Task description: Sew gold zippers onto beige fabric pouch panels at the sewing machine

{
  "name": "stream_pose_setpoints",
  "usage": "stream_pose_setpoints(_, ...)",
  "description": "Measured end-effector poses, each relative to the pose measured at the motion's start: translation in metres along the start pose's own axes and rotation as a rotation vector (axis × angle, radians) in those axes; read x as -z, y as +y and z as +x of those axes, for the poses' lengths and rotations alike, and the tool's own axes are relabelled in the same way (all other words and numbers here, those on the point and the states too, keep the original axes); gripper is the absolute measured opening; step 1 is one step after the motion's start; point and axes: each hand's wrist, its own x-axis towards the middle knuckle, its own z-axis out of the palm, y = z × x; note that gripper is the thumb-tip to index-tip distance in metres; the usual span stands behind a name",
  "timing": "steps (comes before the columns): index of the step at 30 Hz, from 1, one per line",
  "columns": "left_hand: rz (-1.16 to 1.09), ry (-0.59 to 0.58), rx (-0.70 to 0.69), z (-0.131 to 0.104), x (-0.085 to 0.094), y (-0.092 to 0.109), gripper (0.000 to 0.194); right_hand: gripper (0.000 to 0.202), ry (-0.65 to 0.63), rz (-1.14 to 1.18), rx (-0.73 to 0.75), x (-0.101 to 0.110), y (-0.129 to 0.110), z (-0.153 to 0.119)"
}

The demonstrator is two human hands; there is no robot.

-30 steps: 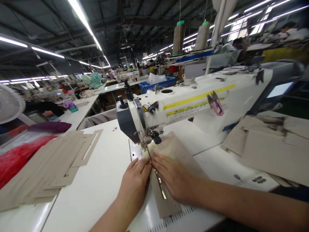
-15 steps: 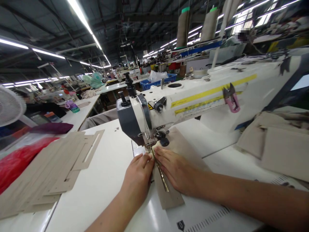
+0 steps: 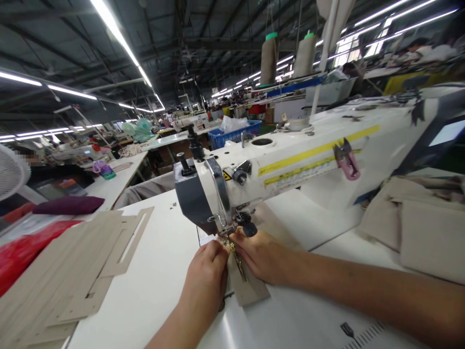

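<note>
A white sewing machine point(image 3: 290, 160) stands across the table, its needle area just beyond my fingertips. Under it lies a beige fabric piece point(image 3: 250, 291) with a gold metal zipper point(image 3: 238, 261) running along it. My left hand point(image 3: 209, 266) is closed beside the zipper's left edge, fingers bent and pressed together near the presser foot. On the right side, my right hand point(image 3: 267, 254) lies with fingers together on the beige piece, its fingertips partly hidden behind the machine's foot parts. Both hands pinch or press the fabric at the needle.
Stacked beige panels point(image 3: 83, 271) lie at the left near a red plastic bag point(image 3: 32, 247) and a fan point(image 3: 12, 172). Folded beige fabric point(image 3: 428, 218) sits at the right. Pink-handled snippers point(image 3: 347, 160) hang on the machine. A person sits at far left.
The beige piece and zipper have moved a little forward under the needle. My left hand's fingers are more curled, and my right fingertips reach farther in behind the foot. The view has shifted slightly.
</note>
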Motion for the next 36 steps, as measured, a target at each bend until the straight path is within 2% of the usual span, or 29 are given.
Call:
stream_pose_setpoints(3,-0.026,-0.007,0.043,-0.001,-0.001,-0.001,0.024,0.021,-0.06,0.069,-0.052,0.009,-0.003,0.0)
stream_pose_setpoints(5,-0.046,-0.009,0.061,-0.003,-0.002,-0.001,0.024,0.029,-0.084,0.083,-0.053,0.012,-0.005,-0.001)
stream_pose_setpoints(7,-0.055,-0.013,0.08,-0.004,-0.003,-0.001,0.023,0.032,-0.079,0.008,-0.062,0.012,-0.008,-0.001)
stream_pose_setpoints(11,-0.035,0.001,0.108,-0.005,-0.004,0.0,0.022,0.012,-0.09,-0.234,-0.073,0.008,-0.012,0.003)
stream_pose_setpoints(16,0.01,0.027,0.069,-0.006,-0.002,0.003,0.027,0.026,-0.132,-0.429,0.05,0.001,-0.008,0.007)
stream_pose_setpoints(19,0.02,0.016,0.093,-0.009,0.0,0.009,0.027,0.022,-0.029,-0.323,-0.074,-0.004,-0.002,0.007)
stream_pose_setpoints(22,0.03,-0.024,0.089,-0.01,0.003,0.015,0.038,0.01,0.07,-0.153,-0.252,-0.007,0.001,0.008)
stream_pose_setpoints(25,0.058,-0.092,0.082,-0.009,0.007,0.018,0.043,0.01,0.051,-0.082,-0.381,-0.005,-0.001,0.01)
stream_pose_setpoints(29,0.074,-0.147,0.068,-0.006,0.01,0.017,0.043,0.014,0.011,-0.205,-0.449,-0.006,-0.006,0.014)
stream_pose_setpoints(36,0.114,-0.146,0.005,-0.005,0.009,0.016,0.043,0.024,0.015,-0.248,-0.543,-0.012,0.0,0.027)
